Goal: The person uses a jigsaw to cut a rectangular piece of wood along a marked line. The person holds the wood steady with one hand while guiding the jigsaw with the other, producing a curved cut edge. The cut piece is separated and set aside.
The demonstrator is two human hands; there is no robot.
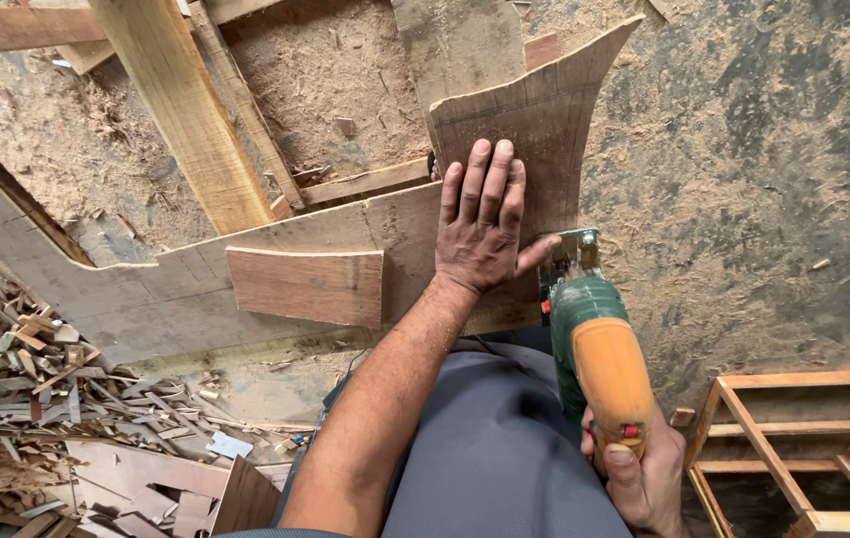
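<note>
Left fingers: the fingers (pixel 485 184) of the left hand (pixel 480 234) are laid flat and close together, released, pressed palm-down on a curved wooden board (pixel 544 110); nothing is grasped. The thumb is spread toward the saw.

Right fingers: the right hand (pixel 644 478) is clenched around the orange handle of a jigsaw (pixel 592 334) – the thumb is seen resting just below a small red switch at the handle's end.

Jigsaw: a green body with an orange grip is held upright at the board's right lower edge; its metal foot is seen touching the wood just beside the left thumb. The blade itself cannot be made out.

Curved board: a dark plank with a concave right edge and a pointed upper corner is laid across a longer pale panel (pixel 146 299), over the person's lap. Faint pencil lines are seen on its surface.

Small offcut: a reddish-brown piece (pixel 305 284) with a slightly bowed top edge is lying on the pale panel, left of the left wrist and apart from it.

Lap: grey trousers (pixel 494 448) are seen beneath the left forearm.

Surroundings: a sawdust-covered floor (pixel 743 199) is spread all around – pale beams (pixel 186 110) are leaning at upper left, a heap of wood scraps (pixel 36 379) is piled at lower left, and an open wooden frame (pixel 793 448) is standing at lower right.
</note>
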